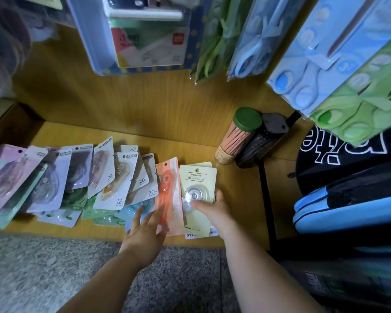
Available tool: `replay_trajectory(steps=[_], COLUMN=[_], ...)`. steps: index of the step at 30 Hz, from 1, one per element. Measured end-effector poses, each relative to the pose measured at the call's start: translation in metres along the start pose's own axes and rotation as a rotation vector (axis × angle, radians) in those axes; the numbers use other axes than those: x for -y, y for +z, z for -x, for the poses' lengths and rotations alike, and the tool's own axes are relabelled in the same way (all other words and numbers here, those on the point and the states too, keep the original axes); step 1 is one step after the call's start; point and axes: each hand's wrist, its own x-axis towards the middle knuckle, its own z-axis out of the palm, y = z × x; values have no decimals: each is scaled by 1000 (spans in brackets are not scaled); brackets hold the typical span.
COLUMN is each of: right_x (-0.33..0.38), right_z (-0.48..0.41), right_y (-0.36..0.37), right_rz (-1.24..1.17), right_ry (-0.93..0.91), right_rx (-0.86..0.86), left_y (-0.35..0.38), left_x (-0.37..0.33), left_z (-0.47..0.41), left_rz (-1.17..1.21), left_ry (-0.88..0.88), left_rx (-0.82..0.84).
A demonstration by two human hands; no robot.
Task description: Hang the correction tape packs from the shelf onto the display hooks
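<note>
Pinching the cream pack (198,180) with right grip (212,210); I would pin the orange pack (167,186) at 9 o'clock under spread left grip (145,231), then lift.

Correction tape packs (113,177) lie overlapping in a row along the wooden shelf (237,199), with lilac, green, white and blue cards. At the right end, touching an orange pack (168,195), a cream pack (198,184) with a clear round dispenser is pinched in the right hand (212,211).
</note>
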Motion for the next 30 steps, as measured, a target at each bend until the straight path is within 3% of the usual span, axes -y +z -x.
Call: replay_trajectory(steps=[7, 12, 19, 21, 25, 30], right_x=[-1, 5, 21, 31, 55, 60], right_z=[4, 14, 49, 68, 123, 195], right_y=[-15, -48, -71, -69, -64, -62], right_rz=[-130, -329, -375, -372, -286, -185], right_ry=[38, -51, -160, -198, -315, -469], right_rx=[-105, -181, -96, -38, 150, 288], left_y=[-4, -4, -18, -28, -56, -72], left_x=[-3, -2, -20, -37, -60, -56], left_z=[1, 0, 21, 39, 81, 148], left_rz=[33, 21, 22, 204, 890, 1086], left_ry=[-4, -8, 87, 129, 127, 274], left_rx=[-16, -20, -139, -137, -11, 195])
